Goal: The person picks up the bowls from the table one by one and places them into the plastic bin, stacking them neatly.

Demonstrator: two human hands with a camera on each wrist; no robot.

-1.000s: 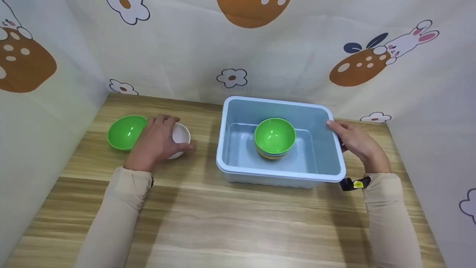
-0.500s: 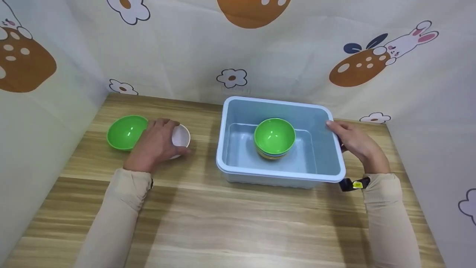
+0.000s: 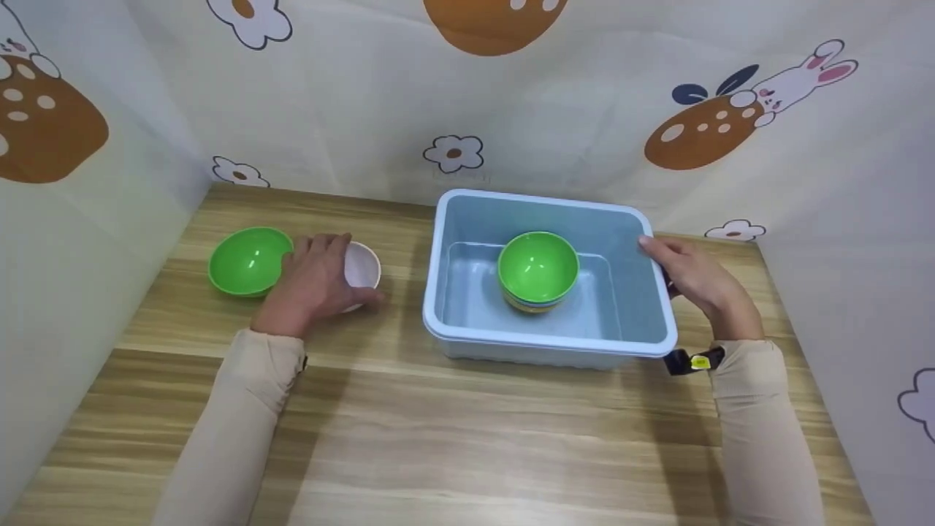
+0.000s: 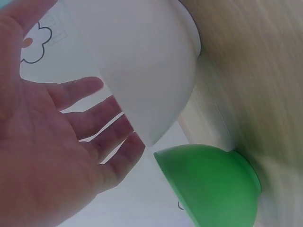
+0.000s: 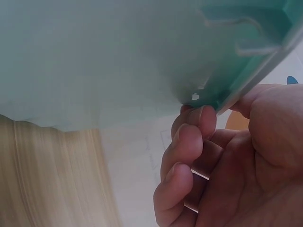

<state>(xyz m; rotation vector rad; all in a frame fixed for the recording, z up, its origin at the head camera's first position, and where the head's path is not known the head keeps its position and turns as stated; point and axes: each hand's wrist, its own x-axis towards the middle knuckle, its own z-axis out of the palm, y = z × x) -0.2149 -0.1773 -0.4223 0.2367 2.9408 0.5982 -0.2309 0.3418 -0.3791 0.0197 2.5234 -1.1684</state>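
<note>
Head view: the white bowl [image 3: 362, 267] sits upright on the table [image 3: 438, 446], between the green bowl [image 3: 250, 261] and the bin [image 3: 548, 341]. The left hand [image 3: 313, 279] is positioned over the near-left part of the white bowl and hides part of its rim. Fingers of this hand are extended and slightly spread, not clenched, with the tips at the rim; the thumb extends across the near side of the bowl, and whether it makes contact cannot be told. Left wrist view: the pale outer wall and foot ring of the white bowl are visible, the palm faces the camera, and the rim covers some of the fingertips. The green bowl is located just beside the white bowl, also upright; part of its edge is behind the left hand. The bin is light blue, rectangular and open at the top. Its floor supports a stack [image 3: 539, 269] of nested bowls, with a green bowl uppermost and blue and yellow edges below. The right hand [image 3: 703, 283] grips the right rim of the bin: thumb on top, fingers curled against the outside. Right wrist view: the curled fingertips meet the bin wall beneath the rim, near a small hole. Beige sleeves [image 3: 763, 431] cover both forearms. Behind the table hangs a pale cloth [image 3: 350, 95] printed with flowers, rabbits and orange shapes.
</note>
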